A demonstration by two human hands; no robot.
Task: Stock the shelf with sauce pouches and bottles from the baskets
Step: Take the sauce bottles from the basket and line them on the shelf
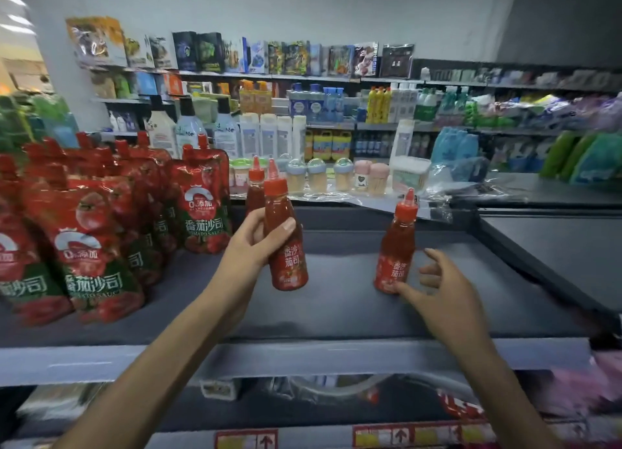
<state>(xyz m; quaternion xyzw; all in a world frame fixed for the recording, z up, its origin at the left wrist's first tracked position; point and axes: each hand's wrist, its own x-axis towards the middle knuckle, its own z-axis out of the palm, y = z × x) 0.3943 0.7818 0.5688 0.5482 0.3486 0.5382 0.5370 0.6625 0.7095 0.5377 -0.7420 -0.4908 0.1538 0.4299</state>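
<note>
Open shelf between pouches at left and standing bottle.

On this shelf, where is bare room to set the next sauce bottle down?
Bare shelf lies between the pouches and the standing bottle, below the left hand and its held bottles. More lies right of the standing bottle, past the right hand. The left end is crowded with pouches.

The left forearm and right forearm are bare; so are the left hand and right hand. The left thumbnail is trimmed short.
</note>
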